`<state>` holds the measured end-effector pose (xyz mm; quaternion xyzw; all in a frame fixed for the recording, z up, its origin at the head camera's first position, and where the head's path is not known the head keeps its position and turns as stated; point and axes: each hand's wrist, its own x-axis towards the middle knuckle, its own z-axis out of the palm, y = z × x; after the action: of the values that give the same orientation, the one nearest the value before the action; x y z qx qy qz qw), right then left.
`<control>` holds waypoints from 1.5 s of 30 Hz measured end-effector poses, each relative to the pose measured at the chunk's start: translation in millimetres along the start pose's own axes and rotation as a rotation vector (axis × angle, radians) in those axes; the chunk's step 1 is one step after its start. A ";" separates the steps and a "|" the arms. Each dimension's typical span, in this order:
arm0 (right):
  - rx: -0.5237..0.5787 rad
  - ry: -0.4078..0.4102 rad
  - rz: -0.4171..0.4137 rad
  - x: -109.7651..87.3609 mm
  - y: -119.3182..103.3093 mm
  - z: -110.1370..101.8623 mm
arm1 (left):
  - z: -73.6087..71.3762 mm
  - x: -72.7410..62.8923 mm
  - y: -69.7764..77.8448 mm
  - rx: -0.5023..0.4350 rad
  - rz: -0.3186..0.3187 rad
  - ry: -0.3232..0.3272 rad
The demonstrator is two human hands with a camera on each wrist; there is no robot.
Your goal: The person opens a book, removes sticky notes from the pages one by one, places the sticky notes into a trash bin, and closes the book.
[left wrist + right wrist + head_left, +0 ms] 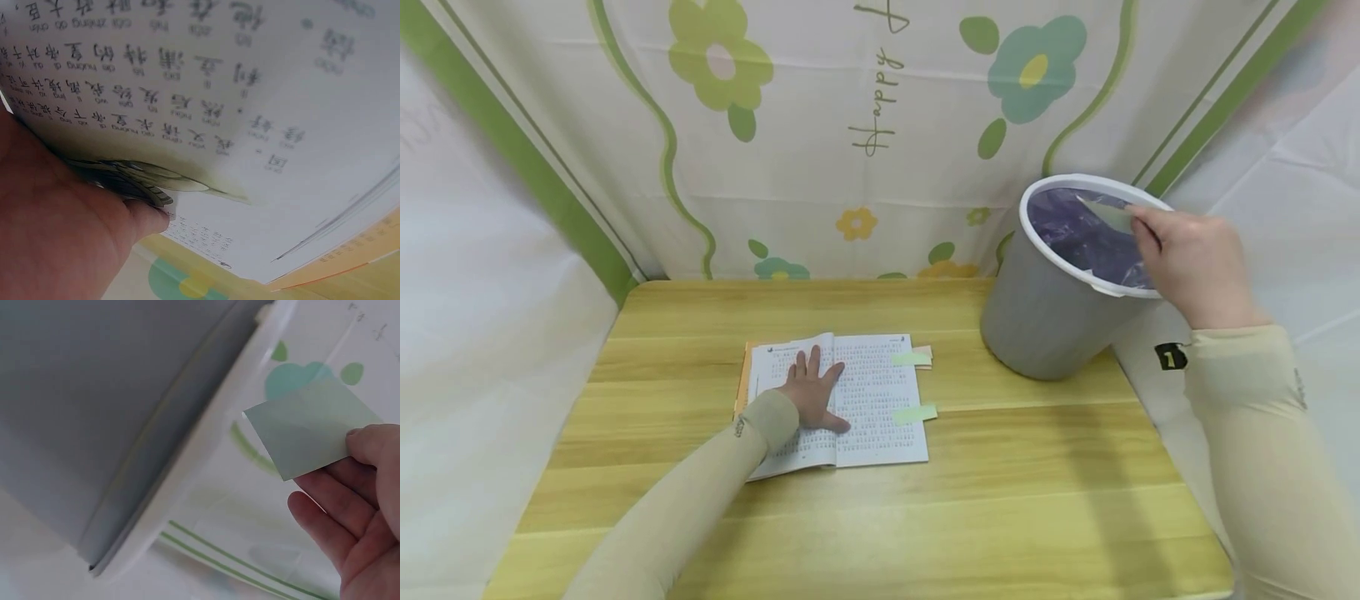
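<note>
A pale green slip point(1111, 217) is hanging over the mouth of the gray bin point(1048, 321), the right hand point(1198, 265) pinching it between thumb and fingers at the opening's three o'clock. The bin is standing at two o'clock from the open book point(872, 383), where the left hand point(809, 398) is resting with fingers spread wide, while green strips point(914, 414) are jutting from the book's three o'clock edge.
</note>
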<state>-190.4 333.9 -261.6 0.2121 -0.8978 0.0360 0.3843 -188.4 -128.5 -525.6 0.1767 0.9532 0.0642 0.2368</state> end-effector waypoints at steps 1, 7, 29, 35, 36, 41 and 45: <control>-0.004 -0.028 0.009 -0.3 3.0 0.9 | 0.8 0.4 -0.4 -0.001 -0.002 0.000; -0.014 -0.166 0.066 0.6 19.5 9.4 | 2.4 0.7 -1.9 -0.033 -0.012 0.001; 0.002 -0.554 0.051 12.4 48.0 40.5 | -0.9 -5.9 1.0 -0.026 0.010 -0.008; 0.033 -0.704 0.078 11.9 49.5 48.9 | -1.3 -7.4 1.4 -0.028 0.010 -0.014; 0.041 -0.720 0.088 12.0 49.5 49.4 | -1.0 -7.1 1.3 -0.028 0.011 -0.014; 0.049 -0.714 0.087 12.6 49.4 48.3 | 3.3 -3.0 -1.2 -0.035 0.011 -0.006; 0.032 -0.689 0.088 14.4 48.4 43.4 | 7.3 -0.1 -4.2 -0.036 0.012 0.014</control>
<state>-248.3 362.8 -277.1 0.1788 -0.9824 -0.0072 0.0533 -186.1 -132.1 -532.9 0.1779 0.9524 0.0840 0.2331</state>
